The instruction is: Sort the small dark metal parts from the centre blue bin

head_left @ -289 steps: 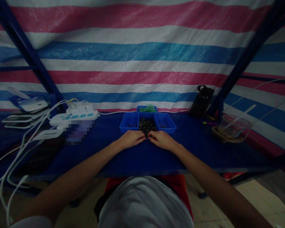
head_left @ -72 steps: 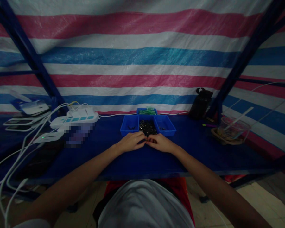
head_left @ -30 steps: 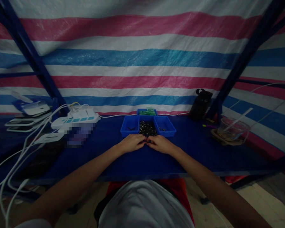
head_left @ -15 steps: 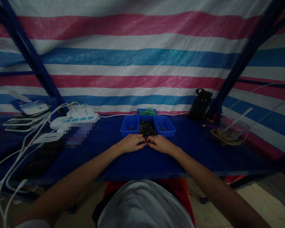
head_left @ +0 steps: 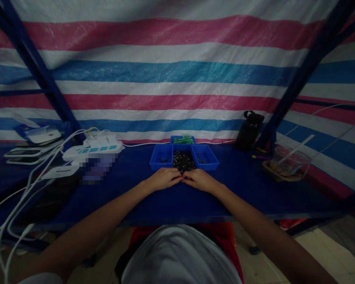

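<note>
My left hand (head_left: 165,178) and my right hand (head_left: 198,179) meet at the front edge of the middle blue bin, fingertips pinched together. Whatever lies between the fingers is too small and dark to make out. Just beyond them, a heap of small dark and brassy metal parts (head_left: 184,159) fills the middle bin. To its left stands a blue bin (head_left: 161,152) with a few dark pieces in it; on the right, another blue bin (head_left: 206,153) holds a few small pieces. Green plastic-looking items (head_left: 184,139) lie in a blue bin behind.
A white power strip (head_left: 91,150) with cables and a stack of phones (head_left: 29,154) take up the left of the blue table (head_left: 177,205). At right stand a black bottle (head_left: 250,130) and a clear plastic cup (head_left: 291,161). Striped sheeting (head_left: 177,71) hangs behind.
Both hands stay at the middle bin's front edge; only the fingertips have shifted slightly. The bins and other things have not moved.
</note>
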{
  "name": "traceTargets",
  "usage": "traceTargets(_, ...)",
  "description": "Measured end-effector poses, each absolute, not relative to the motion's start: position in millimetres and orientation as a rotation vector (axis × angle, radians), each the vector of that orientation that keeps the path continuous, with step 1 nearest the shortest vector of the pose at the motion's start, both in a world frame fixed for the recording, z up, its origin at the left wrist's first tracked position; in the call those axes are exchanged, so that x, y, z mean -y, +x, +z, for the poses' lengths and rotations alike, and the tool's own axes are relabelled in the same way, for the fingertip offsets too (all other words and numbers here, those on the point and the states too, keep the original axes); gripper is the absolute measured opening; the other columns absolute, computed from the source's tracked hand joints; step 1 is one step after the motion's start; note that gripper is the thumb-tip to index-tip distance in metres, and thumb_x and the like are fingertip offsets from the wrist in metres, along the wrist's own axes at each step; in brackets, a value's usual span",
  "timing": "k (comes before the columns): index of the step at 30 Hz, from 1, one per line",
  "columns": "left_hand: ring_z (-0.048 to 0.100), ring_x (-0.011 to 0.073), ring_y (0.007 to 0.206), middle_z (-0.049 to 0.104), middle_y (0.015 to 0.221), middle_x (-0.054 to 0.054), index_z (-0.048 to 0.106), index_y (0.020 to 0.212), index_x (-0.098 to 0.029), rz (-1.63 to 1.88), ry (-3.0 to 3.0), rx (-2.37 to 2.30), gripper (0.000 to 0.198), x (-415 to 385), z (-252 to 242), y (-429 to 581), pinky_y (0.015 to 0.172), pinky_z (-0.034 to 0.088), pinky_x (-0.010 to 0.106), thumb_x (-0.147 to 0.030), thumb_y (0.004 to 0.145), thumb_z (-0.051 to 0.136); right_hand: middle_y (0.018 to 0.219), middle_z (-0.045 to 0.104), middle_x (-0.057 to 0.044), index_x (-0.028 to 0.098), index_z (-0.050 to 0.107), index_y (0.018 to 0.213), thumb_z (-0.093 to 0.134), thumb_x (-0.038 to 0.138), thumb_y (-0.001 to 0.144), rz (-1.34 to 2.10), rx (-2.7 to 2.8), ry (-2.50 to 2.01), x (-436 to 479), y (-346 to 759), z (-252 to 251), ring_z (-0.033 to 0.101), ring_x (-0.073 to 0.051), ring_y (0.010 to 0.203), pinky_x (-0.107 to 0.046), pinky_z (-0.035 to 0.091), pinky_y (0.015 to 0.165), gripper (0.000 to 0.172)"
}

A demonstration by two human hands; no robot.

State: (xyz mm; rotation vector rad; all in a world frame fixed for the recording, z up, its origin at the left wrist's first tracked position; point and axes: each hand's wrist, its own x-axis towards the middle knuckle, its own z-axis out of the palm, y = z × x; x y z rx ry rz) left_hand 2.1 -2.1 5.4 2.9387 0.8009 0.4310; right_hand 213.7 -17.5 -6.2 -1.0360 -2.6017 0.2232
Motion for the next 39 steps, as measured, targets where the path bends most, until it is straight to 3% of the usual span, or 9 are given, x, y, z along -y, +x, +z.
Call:
traceTargets(24, 0.059, 0.0121, 0.090, 0.062, 0.096, 0.003, 0.063, 0.102, -0.020, 0.610, 2.915, -0.675, 0.029, 0.5, 5.1, -2.5, 0.081, 0.044, 0.021, -0.032, 0.097, 0.037, 0.075, 0.064, -0.002, 0.018, 0.059, 0.092, 0.050, 0.034, 0.091, 0.277, 2.560, -1.081, 23.1, 213.2, 3.5, 0.058, -0.014, 0.068, -0.022, 0.035, 0.062, 0.018)
traceTargets(39, 0.058, 0.0109, 0.084, 0.061, 0.095, 0.004, 0.066, 0.101, -0.020, 0.745, 2.912, -0.642, 0.029, -3.7, 0.3, -3.7, 0.075, 0.044, 0.019, -0.034, 0.096, 0.040, 0.074, 0.063, 0.000, 0.018, 0.058, 0.098, 0.046, 0.027, 0.092, 0.489, 2.490, -0.936, 22.7, 212.0, 4.2, 0.057, -0.011, 0.064, -0.020, 0.036, 0.059, 0.016)
